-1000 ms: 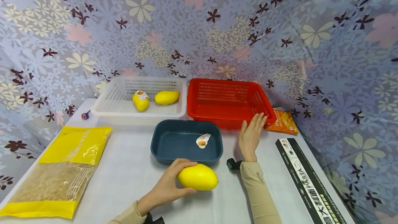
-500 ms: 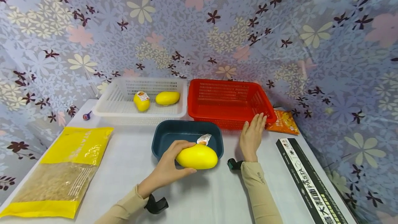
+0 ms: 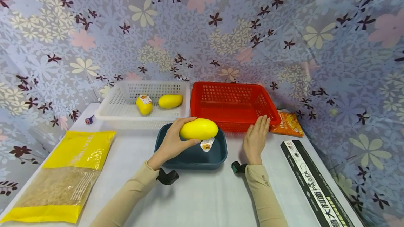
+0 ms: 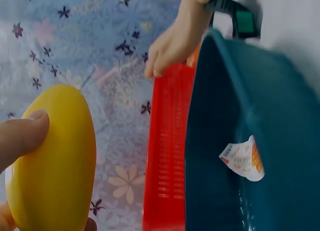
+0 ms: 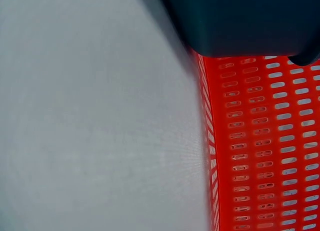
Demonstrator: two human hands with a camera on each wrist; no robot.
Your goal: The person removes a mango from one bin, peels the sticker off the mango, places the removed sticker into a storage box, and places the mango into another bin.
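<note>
My left hand (image 3: 173, 143) grips a plain yellow mango (image 3: 199, 129) between thumb and fingers. It hangs over the back part of the dark blue-green tub (image 3: 192, 165). A loose white-and-orange sticker (image 3: 207, 144) lies inside that tub. In the left wrist view the thumb presses on the mango (image 4: 60, 166), with the tub beside it. My right hand (image 3: 256, 137), fingers straight, rests against the front right of the red basket (image 3: 231, 109). The right wrist view shows the slotted red basket (image 5: 265, 141) and part of the tub, but no fingers.
A white basket (image 3: 132, 117) at the back left holds a stickered mango (image 3: 144, 106) and a plain mango (image 3: 170, 101). A yellow bag (image 3: 63, 174) lies left, near a lollipop (image 3: 89, 119). On the right are an orange snack packet (image 3: 288, 123) and a long pasta box (image 3: 318, 185).
My left hand has lifted the mango from in front of the tub, moving it forward and over the tub. The right hand stays against the red basket.
</note>
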